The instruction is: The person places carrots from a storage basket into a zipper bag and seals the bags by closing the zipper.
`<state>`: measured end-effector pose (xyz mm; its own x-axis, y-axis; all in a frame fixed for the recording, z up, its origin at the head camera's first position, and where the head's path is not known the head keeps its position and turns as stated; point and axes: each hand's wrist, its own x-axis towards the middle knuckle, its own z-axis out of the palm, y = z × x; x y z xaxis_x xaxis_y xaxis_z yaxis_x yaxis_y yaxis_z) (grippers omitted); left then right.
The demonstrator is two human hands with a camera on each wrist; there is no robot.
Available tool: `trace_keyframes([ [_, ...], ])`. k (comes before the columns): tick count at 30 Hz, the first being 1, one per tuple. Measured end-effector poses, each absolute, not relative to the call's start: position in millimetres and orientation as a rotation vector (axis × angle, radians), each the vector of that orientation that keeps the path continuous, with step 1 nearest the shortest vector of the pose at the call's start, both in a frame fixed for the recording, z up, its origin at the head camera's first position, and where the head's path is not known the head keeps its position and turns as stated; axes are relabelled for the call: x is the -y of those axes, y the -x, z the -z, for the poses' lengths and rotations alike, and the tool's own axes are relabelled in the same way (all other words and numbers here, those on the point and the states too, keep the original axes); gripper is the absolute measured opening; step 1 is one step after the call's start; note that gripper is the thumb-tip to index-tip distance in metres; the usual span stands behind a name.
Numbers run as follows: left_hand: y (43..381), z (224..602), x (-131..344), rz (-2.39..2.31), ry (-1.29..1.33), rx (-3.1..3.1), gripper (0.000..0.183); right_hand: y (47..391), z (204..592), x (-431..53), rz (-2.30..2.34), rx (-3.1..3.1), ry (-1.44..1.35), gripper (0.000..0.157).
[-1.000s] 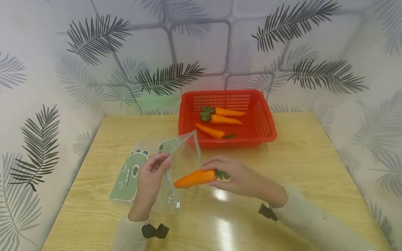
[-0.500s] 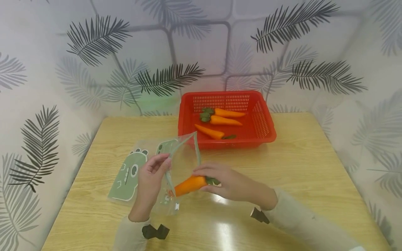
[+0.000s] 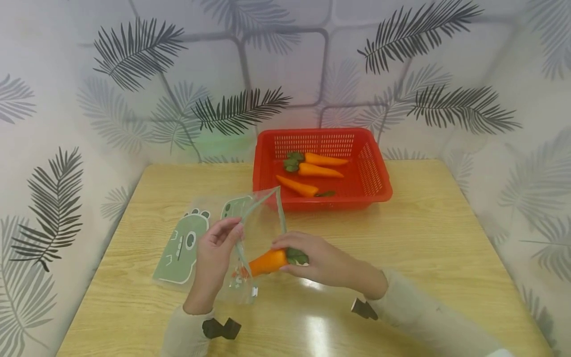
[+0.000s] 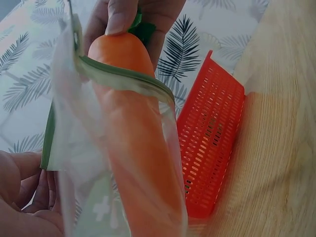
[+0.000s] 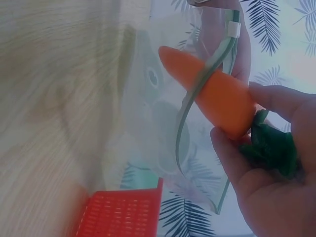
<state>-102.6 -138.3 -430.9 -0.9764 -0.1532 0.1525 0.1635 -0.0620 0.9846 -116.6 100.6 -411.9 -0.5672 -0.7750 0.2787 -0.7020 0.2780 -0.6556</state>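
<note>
My left hand (image 3: 216, 258) pinches the green-edged rim of a clear zip bag (image 3: 263, 223), whose mouth gapes toward the right. In my right hand (image 3: 318, 260) is an orange carrot (image 3: 269, 262), gripped between thumb and fingers at its thick, leafy end. The carrot's pointed half lies inside the bag, seen through the clear plastic in both wrist views. Its green leaves (image 5: 271, 148) rest against the right palm, outside the bag. A small white slider (image 5: 234, 29) sits at one end of the zip strip.
Behind the hands stands a red plastic basket (image 3: 379, 191) with several carrots, among them one slanting carrot (image 3: 296, 186) near its front wall. To the left lies a flat bag with a green cartoon print (image 3: 183, 250) on the wooden table (image 3: 401, 238). A leaf-patterned backdrop (image 3: 285, 64) rises behind.
My right hand has moved left and slightly down, pushing the carrot's tip deeper into the bag. The left hand has kept its hold on the rim nearly in place.
</note>
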Motion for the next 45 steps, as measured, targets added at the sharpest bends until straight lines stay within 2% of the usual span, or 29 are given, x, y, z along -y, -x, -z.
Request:
trace_keyframes([
  [45,100,430,135,2.169,0.028,2.010,0.026,118,428,-61,1.124,-2.433,1.315,0.034],
])
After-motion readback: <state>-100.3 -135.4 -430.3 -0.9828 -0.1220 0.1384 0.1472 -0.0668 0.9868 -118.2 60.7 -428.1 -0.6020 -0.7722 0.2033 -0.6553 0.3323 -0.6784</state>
